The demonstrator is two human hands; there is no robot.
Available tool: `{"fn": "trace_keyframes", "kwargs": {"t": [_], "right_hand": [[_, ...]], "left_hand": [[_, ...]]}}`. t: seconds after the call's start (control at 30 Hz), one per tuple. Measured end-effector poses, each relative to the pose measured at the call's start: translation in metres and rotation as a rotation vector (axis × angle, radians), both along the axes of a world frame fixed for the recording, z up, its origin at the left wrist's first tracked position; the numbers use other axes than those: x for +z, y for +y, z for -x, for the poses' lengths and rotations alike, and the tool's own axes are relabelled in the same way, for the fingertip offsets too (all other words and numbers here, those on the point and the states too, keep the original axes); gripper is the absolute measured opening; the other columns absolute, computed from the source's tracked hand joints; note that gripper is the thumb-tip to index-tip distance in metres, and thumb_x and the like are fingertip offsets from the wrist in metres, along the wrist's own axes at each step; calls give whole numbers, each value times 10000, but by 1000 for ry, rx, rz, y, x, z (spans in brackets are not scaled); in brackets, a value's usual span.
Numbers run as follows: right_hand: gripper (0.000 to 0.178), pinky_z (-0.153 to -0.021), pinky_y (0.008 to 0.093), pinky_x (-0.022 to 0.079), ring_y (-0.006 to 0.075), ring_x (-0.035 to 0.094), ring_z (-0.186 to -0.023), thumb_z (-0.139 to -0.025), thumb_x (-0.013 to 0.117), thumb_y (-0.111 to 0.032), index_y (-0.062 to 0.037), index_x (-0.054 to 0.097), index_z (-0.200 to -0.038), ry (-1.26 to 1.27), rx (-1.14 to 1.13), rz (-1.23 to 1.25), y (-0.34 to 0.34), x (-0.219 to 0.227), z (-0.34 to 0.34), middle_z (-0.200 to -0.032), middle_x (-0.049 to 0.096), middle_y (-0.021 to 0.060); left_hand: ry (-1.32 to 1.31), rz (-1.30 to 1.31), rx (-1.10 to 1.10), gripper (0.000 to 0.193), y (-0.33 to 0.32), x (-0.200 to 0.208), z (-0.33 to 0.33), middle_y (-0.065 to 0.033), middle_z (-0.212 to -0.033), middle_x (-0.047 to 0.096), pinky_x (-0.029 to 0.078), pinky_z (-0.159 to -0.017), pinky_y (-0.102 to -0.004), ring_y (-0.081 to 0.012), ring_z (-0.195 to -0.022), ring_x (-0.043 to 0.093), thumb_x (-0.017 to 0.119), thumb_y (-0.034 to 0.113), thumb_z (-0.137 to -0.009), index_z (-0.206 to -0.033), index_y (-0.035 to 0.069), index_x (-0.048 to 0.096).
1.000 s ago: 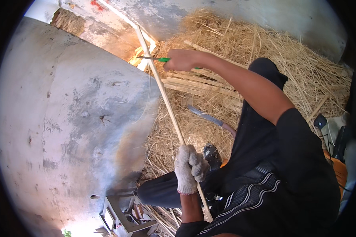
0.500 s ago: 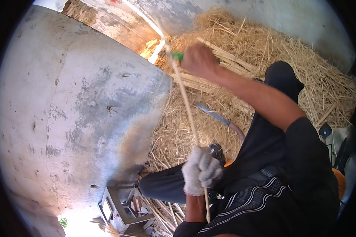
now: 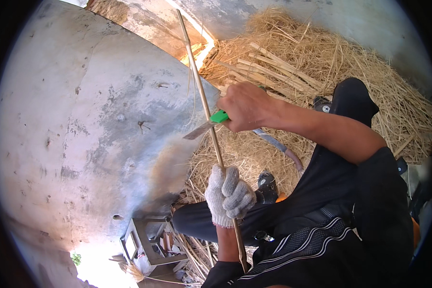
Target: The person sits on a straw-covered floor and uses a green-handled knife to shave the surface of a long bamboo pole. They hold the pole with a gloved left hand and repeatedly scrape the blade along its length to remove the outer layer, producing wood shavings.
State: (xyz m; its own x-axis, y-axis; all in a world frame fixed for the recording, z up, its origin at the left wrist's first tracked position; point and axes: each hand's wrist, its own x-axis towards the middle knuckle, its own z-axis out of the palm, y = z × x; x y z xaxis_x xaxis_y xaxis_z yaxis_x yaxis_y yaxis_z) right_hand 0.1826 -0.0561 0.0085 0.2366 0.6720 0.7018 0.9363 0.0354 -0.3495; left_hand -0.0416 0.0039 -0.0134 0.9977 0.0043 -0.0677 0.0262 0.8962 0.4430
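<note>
My left hand [image 3: 228, 194], in a white knitted glove, is closed round a long thin wooden or bamboo stick [image 3: 200, 81]. The stick slants from near my lap up and leftward past the wall's edge. My bare right hand [image 3: 248, 106] grips a knife [image 3: 199, 129] by its green handle. Its blade points down and left and meets the stick a short way above the gloved hand. A thin peeled strand hangs beside the stick's upper part.
Dry shavings [image 3: 369, 105] cover the floor, with split strips [image 3: 278, 67] lying on top. A curved blade tool [image 3: 271, 139] with a brown handle lies by my leg. A pale wall [image 3: 105, 120] stands at left, above a grey stool frame [image 3: 151, 247].
My right hand has come down along the stick toward me with the knife, whose blade now shows. The stick's upper end has swung left, and my gloved hand has shifted slightly left and up.
</note>
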Motion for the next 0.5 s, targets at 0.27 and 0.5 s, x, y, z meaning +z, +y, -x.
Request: {"fn": "trace_keyframes", "kwargs": {"t": [0.27,0.5], "right_hand": [[223,-302,294,274,112,276,-388,-766,528,-46,-49,440,-562,-70,-555,-16,25,-29,-69,-463,287,-33],[304,-317,318,216,102,270,-352,-841,551,-149,-57,507,-555,265,-257,85,21,-19,-58,-441,362,-16]], "left_hand": [[171,-108,-37,493,-26,-18,13,24,-393,344,279,-255,-230,-99,-267,311,337,447,-1034,-656,139,409],[137,-81,79,491,-16,-20,10,10,-393,342,267,-246,-214,-115,-264,306,309,414,-1047,-673,117,422]]}}
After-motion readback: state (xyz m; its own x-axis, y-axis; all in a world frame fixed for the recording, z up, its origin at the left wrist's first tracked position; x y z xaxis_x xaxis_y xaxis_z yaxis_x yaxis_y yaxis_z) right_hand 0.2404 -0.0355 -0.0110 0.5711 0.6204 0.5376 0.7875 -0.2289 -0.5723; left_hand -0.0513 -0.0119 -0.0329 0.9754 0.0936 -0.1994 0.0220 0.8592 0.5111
